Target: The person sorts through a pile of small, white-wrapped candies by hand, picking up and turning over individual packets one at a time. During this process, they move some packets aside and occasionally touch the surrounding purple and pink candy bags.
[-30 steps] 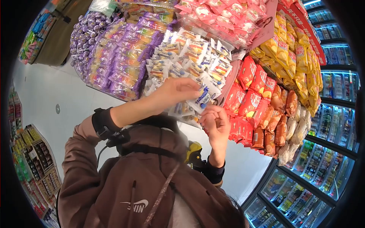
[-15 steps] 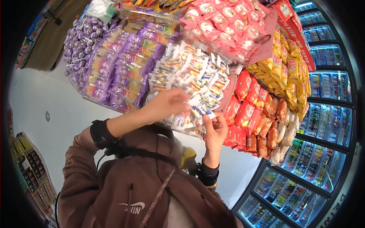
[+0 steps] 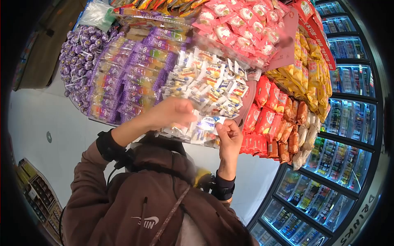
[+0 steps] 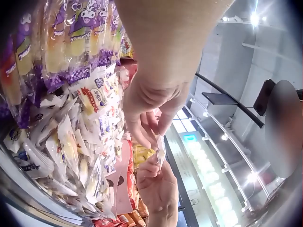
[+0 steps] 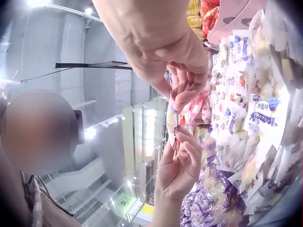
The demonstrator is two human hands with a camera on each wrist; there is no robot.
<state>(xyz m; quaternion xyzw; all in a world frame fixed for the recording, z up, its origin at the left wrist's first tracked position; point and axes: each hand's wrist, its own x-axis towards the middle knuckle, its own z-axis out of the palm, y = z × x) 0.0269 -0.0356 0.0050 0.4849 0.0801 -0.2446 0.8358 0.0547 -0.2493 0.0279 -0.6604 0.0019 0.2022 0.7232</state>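
Both hands hold one small white candy packet (image 3: 210, 122) with blue print, above the near edge of a heap of similar packets (image 3: 209, 78). My left hand (image 3: 174, 114) pinches its left end; the right hand (image 3: 230, 139) pinches the right end between thumb and fingers. In the left wrist view, the left hand (image 4: 156, 101) comes from above and the right hand (image 4: 160, 191) from below, meeting at the packet (image 4: 161, 147). The right wrist view shows the packet (image 5: 171, 122) edge-on between the right hand (image 5: 177, 71) and left hand (image 5: 179, 168).
Purple-wrapped jelly packs (image 3: 141, 78) and purple lollipops (image 3: 82, 61) lie left of the heap. Pink packets (image 3: 242, 24) fill a clear bin behind it. Red packs (image 3: 266, 119) and yellow bags (image 3: 314, 78) are to the right, beyond them lit drinks coolers (image 3: 355, 119).
The right hand, beside the packet a second ago, now grips its right end. The packet has turned from slanting to nearly level and moved slightly left. The display has shifted a little in view.
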